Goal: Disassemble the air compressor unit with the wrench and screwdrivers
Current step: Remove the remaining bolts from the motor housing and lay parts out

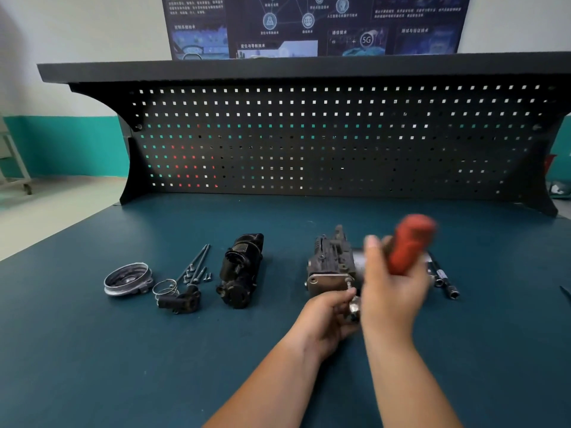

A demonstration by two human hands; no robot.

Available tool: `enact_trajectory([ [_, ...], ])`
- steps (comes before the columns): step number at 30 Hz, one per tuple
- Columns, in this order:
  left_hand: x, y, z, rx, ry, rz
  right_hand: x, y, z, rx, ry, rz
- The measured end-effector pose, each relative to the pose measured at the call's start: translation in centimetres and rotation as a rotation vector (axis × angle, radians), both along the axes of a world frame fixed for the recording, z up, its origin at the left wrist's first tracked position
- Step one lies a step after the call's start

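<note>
1. The air compressor unit (332,267) sits on the blue table (92,350), about halfway between the far edge and the near edge and a bit toward the right side.
2. Its flat grey end plate faces the near edge, and a thin bolt (349,284) sticks out of the plate.
3. The left hand (327,316) is just in front of that plate, with its fingers curled round a silver metal piece (354,305).
4. The right hand (392,291) grips a red handle (409,242) that points up and away. It is blurry, so I cannot tell what kind of tool it is.
5. The two hands are touching, or very nearly.
6. More parts lie in a row toward the left side of the table:
   - a big black part (241,270) nearest the compressor
   - long bolts (196,262) and small screws (205,276)
   - a small black part (182,299) with a wire ring (165,288) beside it
   - a round metal cover (128,279), closest to the left edge
7. Thin socket bars (445,282) lie on the table behind the right hand, toward the right edge.
8. A black board full of holes (309,140) stands along the far edge, with a dark poster (309,26) on the wall above it.
</note>
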State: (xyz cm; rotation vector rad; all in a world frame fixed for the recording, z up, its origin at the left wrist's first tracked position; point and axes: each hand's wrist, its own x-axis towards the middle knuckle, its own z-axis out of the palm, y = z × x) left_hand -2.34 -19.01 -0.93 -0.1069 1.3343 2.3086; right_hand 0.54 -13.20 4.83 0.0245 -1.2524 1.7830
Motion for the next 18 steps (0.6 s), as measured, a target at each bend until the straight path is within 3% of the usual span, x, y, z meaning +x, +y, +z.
enact_trajectory([
  [4,-0.3,-0.1,0.0,0.101,-0.081,0.074,-0.1,4.5,-0.7,-0.775,-0.060,0.178],
  [6,-0.1,-0.1,0.2,0.132,-0.098,0.084,0.1,5.8,-1.7,-1.005,-0.163,0.289],
  [8,-0.2,0.1,0.1,0.123,-0.107,0.091,0.1,6.2,-2.6,-1.087,-0.186,0.303],
  [10,-0.1,0.0,0.2,0.115,-0.115,0.087,0.0,5.8,-2.2,-1.041,-0.146,0.277],
  [13,-0.2,-0.3,0.1,0.062,-0.100,0.025,-0.4,4.2,-0.1,-0.789,-0.054,0.197],
  [18,-0.3,-0.7,0.4,0.013,-0.054,-0.059,-1.2,0.5,1.8,-0.052,-0.121,0.108],
])
